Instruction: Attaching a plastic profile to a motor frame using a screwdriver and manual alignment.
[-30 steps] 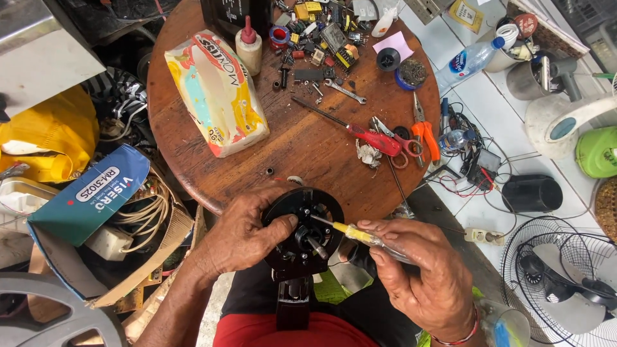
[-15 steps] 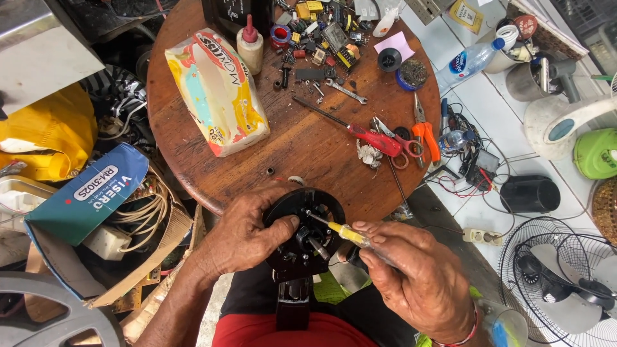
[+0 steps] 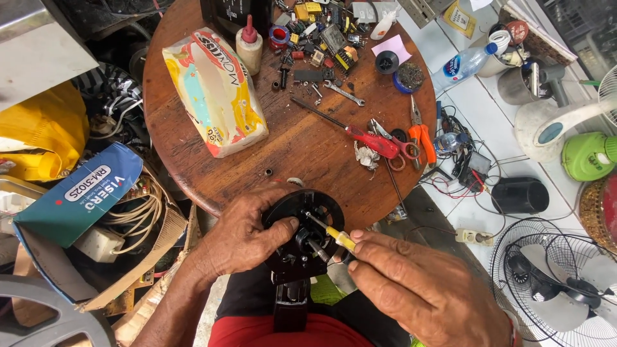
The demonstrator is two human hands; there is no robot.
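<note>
Black motor housing (image 3: 302, 234), lower part hidden between hands.

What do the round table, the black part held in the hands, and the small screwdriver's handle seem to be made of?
Round table: wood, brown with visible grain, worn matt.
Black part: probably moulded plastic, smooth with a dull sheen; painted metal cannot be ruled out.
Screwdriver handle: likely translucent yellow plastic, glossy; its shaft looks like bare metal.

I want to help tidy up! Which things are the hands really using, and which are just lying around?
In use:
left hand steadying the black round motor housing
right hand holding the yellow-handled screwdriver

Just lying on the round wooden table:
red-handled screwdriver
orange-handled pliers
snack bag
small wrench
</note>
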